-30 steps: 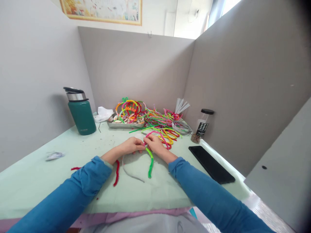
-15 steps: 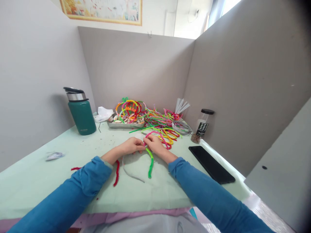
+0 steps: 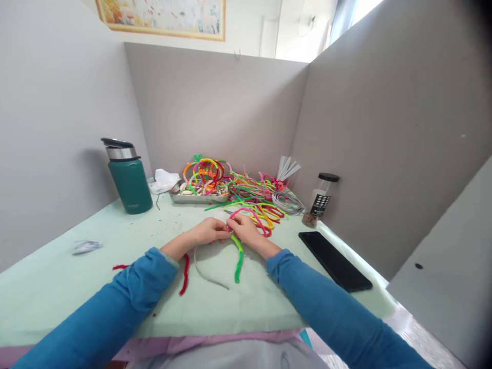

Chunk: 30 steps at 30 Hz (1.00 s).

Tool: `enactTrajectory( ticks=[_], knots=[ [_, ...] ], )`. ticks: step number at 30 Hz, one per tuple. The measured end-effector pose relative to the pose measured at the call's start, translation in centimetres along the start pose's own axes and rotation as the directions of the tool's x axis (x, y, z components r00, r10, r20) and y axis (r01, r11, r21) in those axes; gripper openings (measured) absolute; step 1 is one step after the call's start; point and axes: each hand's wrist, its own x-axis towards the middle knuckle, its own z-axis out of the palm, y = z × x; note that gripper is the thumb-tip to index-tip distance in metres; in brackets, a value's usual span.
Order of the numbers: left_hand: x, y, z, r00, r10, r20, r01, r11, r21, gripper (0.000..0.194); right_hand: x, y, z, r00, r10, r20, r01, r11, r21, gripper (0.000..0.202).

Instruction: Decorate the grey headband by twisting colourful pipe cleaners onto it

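My left hand (image 3: 209, 230) and my right hand (image 3: 244, 228) meet fingertip to fingertip above the table, both closed in a pinch. Between them is the top of a thin grey headband (image 3: 205, 277). One leg of it is bare; the other is wrapped in green and yellow pipe cleaner (image 3: 239, 261). A pink pipe cleaner (image 3: 258, 218) starts at my right fingers and loops to the right, over the back of that hand. The fingers hide where it meets the band. Beside my left wrist lies a red pipe cleaner (image 3: 185, 277), partly covered by the forearm.
At the back stand a metal tray (image 3: 200, 199) with decorated headbands and small pieces, and a heap of pipe cleaners (image 3: 249, 187). Grey bands (image 3: 288, 202) lie right of it. A green bottle (image 3: 132, 187) stands left; a jar (image 3: 320, 202) and a black phone (image 3: 334, 261) are right.
Almost nothing differs. Both hands stay pinched at the same spot on the headband, with at most a tiny shift of the fingers.
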Motion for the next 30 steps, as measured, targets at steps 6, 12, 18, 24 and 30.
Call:
enactTrajectory(
  ticks=[6,12,18,24,30],
  knots=[
    [-0.11,0.17,-0.01,1.000,0.012,0.004,-0.012,1.000,0.003,0.039,0.02,-0.17,-0.11,0.999,-0.038,0.006,0.038,0.999,-0.017,0.018],
    [-0.23,0.34,-0.01,1.000,0.011,0.008,-0.011,1.000,0.010,0.040,0.00,-0.29,-0.12,0.998,-0.055,0.018,0.055,0.997,-0.055,0.015],
    [-0.24,0.41,-0.03,1.000,0.012,0.008,-0.012,1.000,0.023,0.040,-0.10,-0.36,-0.14,0.998,-0.055,0.014,0.056,0.997,-0.061,0.015],
    [-0.28,0.39,-0.02,1.000,0.010,-0.006,-0.009,0.999,0.045,0.042,-0.25,-0.52,-0.20,0.997,-0.074,0.016,0.075,0.993,-0.093,0.016],
    [-0.17,0.20,0.01,1.000,0.013,-0.005,-0.012,0.998,0.064,0.040,-0.39,-0.61,-0.26,0.996,-0.090,0.020,0.092,0.985,-0.148,0.018]
  ],
)
